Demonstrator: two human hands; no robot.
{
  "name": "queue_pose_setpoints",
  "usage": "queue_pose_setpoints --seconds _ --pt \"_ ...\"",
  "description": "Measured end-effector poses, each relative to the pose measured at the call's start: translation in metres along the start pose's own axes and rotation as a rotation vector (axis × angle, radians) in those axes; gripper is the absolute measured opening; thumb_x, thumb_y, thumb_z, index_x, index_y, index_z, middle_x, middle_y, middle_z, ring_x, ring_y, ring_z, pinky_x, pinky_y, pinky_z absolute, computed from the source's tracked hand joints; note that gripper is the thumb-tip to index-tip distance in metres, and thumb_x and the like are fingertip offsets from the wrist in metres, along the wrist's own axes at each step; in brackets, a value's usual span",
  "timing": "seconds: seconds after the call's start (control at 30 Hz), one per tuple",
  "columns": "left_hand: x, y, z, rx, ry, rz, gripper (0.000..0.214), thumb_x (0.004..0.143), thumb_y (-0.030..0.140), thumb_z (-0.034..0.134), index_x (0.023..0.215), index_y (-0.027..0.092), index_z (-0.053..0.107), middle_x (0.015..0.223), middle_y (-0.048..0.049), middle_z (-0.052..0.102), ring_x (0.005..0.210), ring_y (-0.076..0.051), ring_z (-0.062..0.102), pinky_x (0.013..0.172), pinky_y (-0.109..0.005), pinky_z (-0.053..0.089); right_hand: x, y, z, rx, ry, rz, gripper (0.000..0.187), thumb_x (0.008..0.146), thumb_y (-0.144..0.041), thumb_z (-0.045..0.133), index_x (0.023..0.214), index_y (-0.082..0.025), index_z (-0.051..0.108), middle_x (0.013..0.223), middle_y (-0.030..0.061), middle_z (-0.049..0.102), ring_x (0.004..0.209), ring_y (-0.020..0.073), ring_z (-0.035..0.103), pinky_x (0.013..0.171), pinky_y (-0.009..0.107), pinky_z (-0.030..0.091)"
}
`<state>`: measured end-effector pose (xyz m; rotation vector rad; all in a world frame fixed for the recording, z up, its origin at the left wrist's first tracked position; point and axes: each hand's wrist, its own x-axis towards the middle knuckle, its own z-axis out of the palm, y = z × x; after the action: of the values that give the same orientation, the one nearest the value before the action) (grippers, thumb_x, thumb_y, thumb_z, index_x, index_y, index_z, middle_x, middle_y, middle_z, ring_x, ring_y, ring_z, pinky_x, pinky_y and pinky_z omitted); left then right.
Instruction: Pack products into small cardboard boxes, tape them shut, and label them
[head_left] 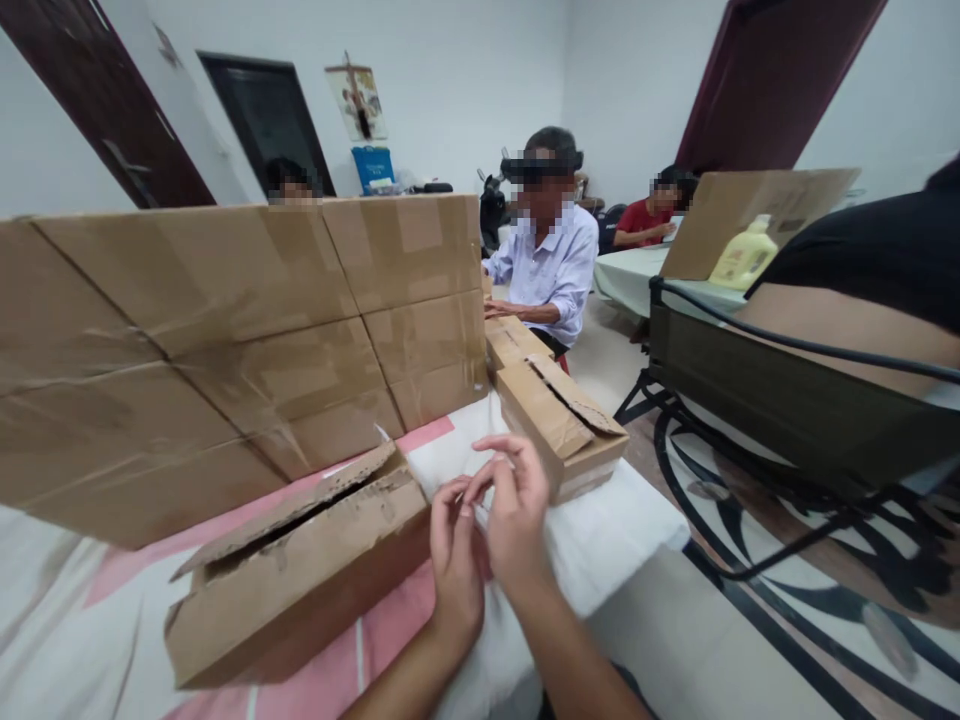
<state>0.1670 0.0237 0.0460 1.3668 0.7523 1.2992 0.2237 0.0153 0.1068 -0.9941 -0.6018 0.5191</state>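
Note:
My left hand and my right hand meet at the fingertips over the front of the table. Both are closed, thumbs and fingers pinched toward each other. Whatever is between the fingertips is too small or too hidden to make out. Just left of my left hand lies a long cardboard box, its top flaps raised a little along a ragged slit. Beyond my right hand sits another cardboard box with its flaps partly lifted.
Large taped cardboard panels stand across the table's back. A white and pink cloth covers the table. A co-worker sits opposite beside a further box. At right are a dark folding chair with a person and a yellow jug.

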Motion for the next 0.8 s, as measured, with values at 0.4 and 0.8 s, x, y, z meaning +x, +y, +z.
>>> queue_pose_setpoints --seconds 0.4,0.8 --pt "0.047 0.116 -0.057 0.898 -0.023 0.893 0.042 0.084 0.027 0.075 0.125 0.022 0.062 0.137 -0.0159 0.046 0.130 -0.034 0.044 0.108 -0.052 0.039 -0.015 0.007 0.000 -0.151 -0.316 -0.198 0.020 0.099 -0.023 0.052 0.116 -0.023 0.063 0.094 0.0032 0.072 0.070 0.0128 0.064 0.066 0.026 0.051" --pt "0.070 0.138 -0.103 0.947 -0.197 1.063 0.006 0.090 0.022 0.070 0.086 0.023 0.065 0.131 -0.0090 0.060 0.123 -0.030 0.049 0.106 -0.049 0.042 -0.021 0.006 0.024 -0.369 -0.561 -0.335 0.045 0.093 -0.018 0.052 0.136 -0.025 0.063 0.090 0.0012 0.073 0.061 0.0122 0.056 0.059 0.026 0.050"
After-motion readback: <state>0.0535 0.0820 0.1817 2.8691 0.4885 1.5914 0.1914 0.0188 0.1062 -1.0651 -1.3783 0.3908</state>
